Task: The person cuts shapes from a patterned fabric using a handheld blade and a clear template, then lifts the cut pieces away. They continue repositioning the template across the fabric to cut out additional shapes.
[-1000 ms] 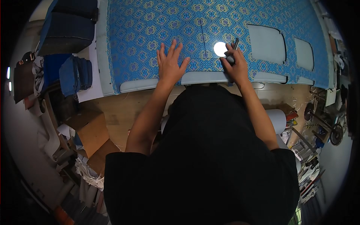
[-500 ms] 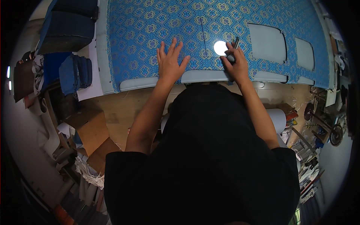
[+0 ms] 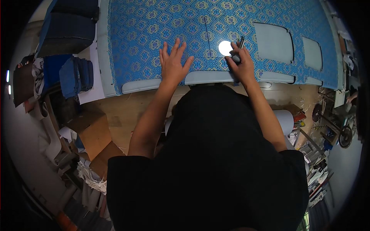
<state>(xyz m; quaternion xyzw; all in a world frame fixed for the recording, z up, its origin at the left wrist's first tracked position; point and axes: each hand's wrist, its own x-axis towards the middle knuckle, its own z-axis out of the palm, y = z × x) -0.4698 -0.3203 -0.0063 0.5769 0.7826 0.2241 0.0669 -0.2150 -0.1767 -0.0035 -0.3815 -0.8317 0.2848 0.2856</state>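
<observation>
Blue fabric (image 3: 154,23) with a repeating gold and purple pattern covers the tabletop in front of me. My left hand (image 3: 174,63) lies on it, fingers spread and nothing in its grasp. My right hand (image 3: 243,66) is closed around a dark, slim tool (image 3: 241,41) with a metallic upper end and a rounded grey lower end; its exact kind is hidden by my fingers. A bright white disc (image 3: 225,48) lies on the fabric against the fingertips of this hand. Between my hands, a thin dark line (image 3: 207,36) runs along the fabric.
Rectangular openings in the fabric show the pale table surface (image 3: 273,42) at the right. Stacked dark blue pieces (image 3: 76,75) sit left of the table. A cardboard box (image 3: 92,133) stands on the floor, with scraps and a wheeled metal frame (image 3: 345,136) lower right.
The whole view has shifted very slightly, with the table appearing a little further up and left. Both hands keep their places on the fabric.
</observation>
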